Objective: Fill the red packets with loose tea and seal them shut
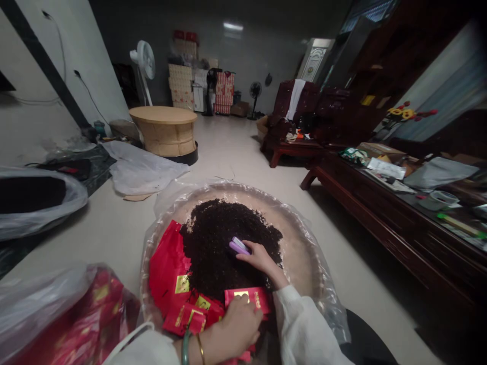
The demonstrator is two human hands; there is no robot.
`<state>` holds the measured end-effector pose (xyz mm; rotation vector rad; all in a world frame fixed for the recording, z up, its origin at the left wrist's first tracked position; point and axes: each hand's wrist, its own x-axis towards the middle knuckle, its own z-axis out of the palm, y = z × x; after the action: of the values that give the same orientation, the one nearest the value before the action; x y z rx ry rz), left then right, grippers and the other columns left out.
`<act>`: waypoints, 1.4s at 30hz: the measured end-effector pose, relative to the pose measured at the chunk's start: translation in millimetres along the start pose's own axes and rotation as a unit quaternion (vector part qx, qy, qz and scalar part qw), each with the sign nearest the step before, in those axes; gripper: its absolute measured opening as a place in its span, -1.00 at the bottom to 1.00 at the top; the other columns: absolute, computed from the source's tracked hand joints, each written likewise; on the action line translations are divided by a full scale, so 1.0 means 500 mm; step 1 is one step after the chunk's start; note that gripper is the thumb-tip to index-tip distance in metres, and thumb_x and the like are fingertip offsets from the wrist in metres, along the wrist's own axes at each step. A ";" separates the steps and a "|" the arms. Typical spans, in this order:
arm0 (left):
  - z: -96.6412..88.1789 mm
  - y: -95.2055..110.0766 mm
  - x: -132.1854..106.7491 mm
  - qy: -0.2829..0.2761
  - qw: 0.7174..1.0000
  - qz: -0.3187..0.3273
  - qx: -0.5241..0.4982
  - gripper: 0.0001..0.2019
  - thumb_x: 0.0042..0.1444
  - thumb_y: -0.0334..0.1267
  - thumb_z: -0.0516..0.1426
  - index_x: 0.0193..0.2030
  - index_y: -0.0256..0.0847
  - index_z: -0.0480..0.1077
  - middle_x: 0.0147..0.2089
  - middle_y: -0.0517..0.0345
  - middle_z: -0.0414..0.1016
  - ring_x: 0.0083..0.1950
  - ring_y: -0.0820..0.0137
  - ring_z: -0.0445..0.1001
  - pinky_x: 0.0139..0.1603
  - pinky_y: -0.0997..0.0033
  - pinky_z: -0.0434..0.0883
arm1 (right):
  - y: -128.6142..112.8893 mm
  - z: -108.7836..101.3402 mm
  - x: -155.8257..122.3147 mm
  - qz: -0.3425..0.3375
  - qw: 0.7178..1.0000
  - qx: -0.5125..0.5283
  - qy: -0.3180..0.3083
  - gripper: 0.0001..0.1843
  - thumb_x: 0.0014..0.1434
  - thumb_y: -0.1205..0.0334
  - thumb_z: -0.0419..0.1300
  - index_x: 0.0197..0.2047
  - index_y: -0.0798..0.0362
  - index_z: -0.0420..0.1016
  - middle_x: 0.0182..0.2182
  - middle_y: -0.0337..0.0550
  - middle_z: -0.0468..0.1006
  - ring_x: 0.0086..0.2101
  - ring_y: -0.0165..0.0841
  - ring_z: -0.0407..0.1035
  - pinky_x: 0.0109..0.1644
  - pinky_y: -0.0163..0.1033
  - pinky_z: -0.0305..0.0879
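A wide round tray (304, 253) lined with clear plastic holds a heap of dark loose tea leaves (220, 238). My right hand (258, 258) rests on the heap, closed round a small purple scoop (239, 246). My left hand (234, 329) grips a red packet with a gold label (249, 298) at the tray's near edge. Several more red packets (171, 274) lie in a pile on the tray's left side.
A plastic bag of red packets (76, 319) sits at near left. Another bag of dark leaves (34, 197) lies further left. A long dark wooden table (399, 223) with clutter runs along the right. A round wooden stand (165, 129) and fans stand behind.
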<state>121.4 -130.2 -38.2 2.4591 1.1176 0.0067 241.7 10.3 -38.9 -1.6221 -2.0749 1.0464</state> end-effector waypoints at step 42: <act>-0.100 -0.249 -0.173 0.084 0.899 -0.427 0.052 -0.60 0.02 -0.39 0.14 0.06 -0.31 0.33 -0.01 -0.17 0.41 0.04 0.11 0.36 0.00 0.21 0.29 | -0.055 0.129 -0.032 -0.191 0.974 -0.110 0.047 -0.77 0.15 0.37 0.07 -0.18 0.06 0.53 -0.22 -0.02 0.52 -0.15 -0.19 0.36 -0.02 -0.13 0.28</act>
<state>-35.3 -101.2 -26.9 1.8658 2.2261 -0.1088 186.5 -30.2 -61.1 -1.2546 -2.3763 0.6198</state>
